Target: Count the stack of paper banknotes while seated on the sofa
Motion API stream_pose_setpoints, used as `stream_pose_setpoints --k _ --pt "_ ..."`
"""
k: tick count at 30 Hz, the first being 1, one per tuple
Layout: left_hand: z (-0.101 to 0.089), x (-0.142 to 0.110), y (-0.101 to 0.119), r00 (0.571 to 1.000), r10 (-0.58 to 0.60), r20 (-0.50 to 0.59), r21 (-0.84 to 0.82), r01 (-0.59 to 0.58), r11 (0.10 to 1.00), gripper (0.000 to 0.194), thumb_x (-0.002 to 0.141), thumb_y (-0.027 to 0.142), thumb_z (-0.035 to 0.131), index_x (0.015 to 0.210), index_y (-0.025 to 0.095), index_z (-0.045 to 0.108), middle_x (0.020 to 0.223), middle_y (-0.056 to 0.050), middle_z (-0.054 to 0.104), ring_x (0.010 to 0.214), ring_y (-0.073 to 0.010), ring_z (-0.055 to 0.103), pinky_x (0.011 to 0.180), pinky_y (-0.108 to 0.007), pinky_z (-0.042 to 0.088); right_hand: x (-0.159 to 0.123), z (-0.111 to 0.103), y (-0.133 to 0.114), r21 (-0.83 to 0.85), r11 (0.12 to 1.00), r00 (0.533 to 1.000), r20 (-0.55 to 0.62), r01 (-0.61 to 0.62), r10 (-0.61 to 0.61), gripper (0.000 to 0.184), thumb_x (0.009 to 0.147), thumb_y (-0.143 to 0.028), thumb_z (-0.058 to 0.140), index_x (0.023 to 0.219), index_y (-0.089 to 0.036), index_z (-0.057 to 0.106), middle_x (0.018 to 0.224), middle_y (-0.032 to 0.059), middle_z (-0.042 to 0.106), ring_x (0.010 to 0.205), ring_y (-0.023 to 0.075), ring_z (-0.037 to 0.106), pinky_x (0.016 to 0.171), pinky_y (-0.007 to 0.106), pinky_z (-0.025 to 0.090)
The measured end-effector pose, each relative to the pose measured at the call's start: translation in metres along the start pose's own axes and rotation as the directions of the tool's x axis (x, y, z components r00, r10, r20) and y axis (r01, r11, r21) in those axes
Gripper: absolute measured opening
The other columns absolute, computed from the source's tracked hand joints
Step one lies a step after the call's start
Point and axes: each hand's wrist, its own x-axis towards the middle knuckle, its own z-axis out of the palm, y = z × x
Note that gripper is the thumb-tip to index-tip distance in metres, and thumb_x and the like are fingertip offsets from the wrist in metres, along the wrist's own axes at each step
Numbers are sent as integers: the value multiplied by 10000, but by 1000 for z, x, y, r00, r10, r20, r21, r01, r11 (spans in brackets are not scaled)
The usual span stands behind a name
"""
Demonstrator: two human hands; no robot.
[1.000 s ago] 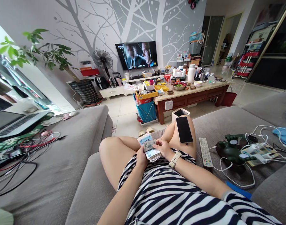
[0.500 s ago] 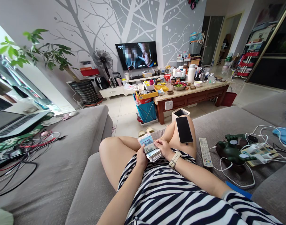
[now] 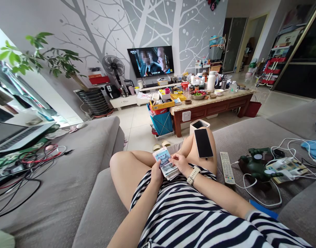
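Above my lap, my left hand (image 3: 156,173) is closed around a stack of banknotes (image 3: 163,155), its thumb lying on top. The notes are bent over, with bluish faces at the upper part and several pale edges fanned out below. My right hand (image 3: 180,164), with a pale watch (image 3: 193,175) on the wrist, pinches the right side of the notes between thumb and fingers. How many notes sit in that pinch I cannot tell. On my right leg lies a smartphone (image 3: 203,143) with a dark screen.
On the sofa to the right are a remote control (image 3: 227,167), a dark green figure (image 3: 255,165) and a power strip (image 3: 287,170) with white cables. Tangled cables and a laptop (image 3: 20,137) lie at left. A loaded coffee table (image 3: 212,105) stands ahead.
The top note has shifted: a different printed face now shows on the lower part of the stack. Both hands stay almost in place, with small finger movement. The television picture differs slightly.
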Motion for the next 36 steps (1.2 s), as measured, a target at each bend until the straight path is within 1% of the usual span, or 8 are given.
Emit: stream_pose_setpoints --k 4,8,15,25,28,30,33,36 --pt "1 -2 3 1000 9 8 27 -9 1000 276 640 260 665 859 93 677 774 -87 737 842 -277 682 821 -397 509 3 0 6 -15 1000 998 -65 16 -17 356 592 -426 746 707 -202 494 572 -59 499 531 118 457 534 245 378" --pt "1 -4 4 1000 6 18 55 -7 998 297 576 247 715 834 104 686 755 -85 737 826 -286 679 808 -396 500 5 -2 9 -37 999 994 -107 27 -31 382 593 -409 748 802 -200 505 621 -55 517 567 124 474 572 251 398" --pt "0 -6 4 999 1 34 85 -4 996 294 557 250 735 809 108 685 700 -77 727 767 -275 680 775 -397 499 3 -3 8 -75 996 996 -73 49 -54 293 682 -445 671 676 -181 544 605 -40 502 575 127 457 575 249 396" --pt "4 -9 7 999 26 27 137 -30 990 247 601 302 710 782 133 696 694 -72 720 752 -262 667 750 -376 500 -1 -2 0 -55 998 997 -66 44 -48 304 689 -466 655 659 -190 532 602 -30 520 598 145 481 588 260 404" --pt "8 -14 15 997 73 4 172 -73 982 199 635 320 685 730 146 699 690 -56 714 749 -244 650 742 -341 490 -1 1 -11 -35 998 997 -64 46 -48 307 689 -460 653 637 -196 507 581 -36 490 575 139 459 564 257 383" --pt "13 -17 24 993 115 -5 203 -111 973 171 651 316 677 670 147 693 673 -44 705 727 -227 630 726 -312 481 1 4 -25 -19 999 997 -56 49 -50 307 685 -452 661 625 -195 505 564 -38 473 556 135 446 550 258 371" --pt "28 -23 43 984 180 0 223 -175 959 166 680 314 663 653 151 688 685 -27 697 725 -205 609 713 -279 468 5 6 -55 18 998 997 -30 68 -67 310 680 -452 670 624 -189 515 562 -35 470 541 128 431 532 257 359" --pt "51 -33 65 977 212 31 201 -214 956 202 725 366 624 721 174 689 716 -19 697 736 -204 614 706 -285 474 3 4 -96 58 994 996 1 93 -93 321 684 -468 674 650 -188 522 563 -35 473 532 125 429 509 253 353"
